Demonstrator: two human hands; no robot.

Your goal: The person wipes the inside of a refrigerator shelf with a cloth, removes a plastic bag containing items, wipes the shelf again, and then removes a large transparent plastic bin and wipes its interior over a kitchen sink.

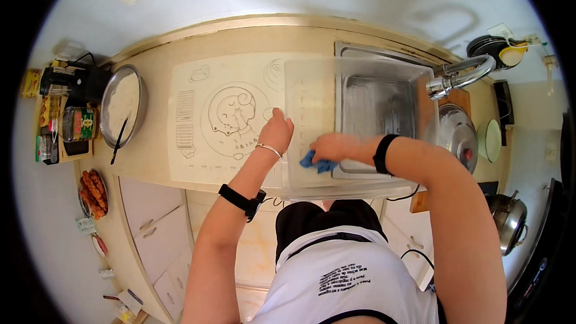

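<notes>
A clear plastic container (310,103) with raised sides lies partly over the stainless steel sink (360,51) and partly over a translucent printed mat (191,94). At its left edge, my left hand (278,132) grips the rim; the thumb and some fingers are hidden from above. My right hand (337,146) is shut on a crumpled blue cloth (325,165), pressed against the container's near-left area. Motion blurs that hand slightly. Sink and countertop show through the plastic.
Left of the mat stands a metal bowl (143,108) of white powder with a black stick (119,141) across its rim. A chrome faucet (463,78) reaches over the sink's right end. Beyond are a lidded pot (450,130) and a pale green bowl (490,140).
</notes>
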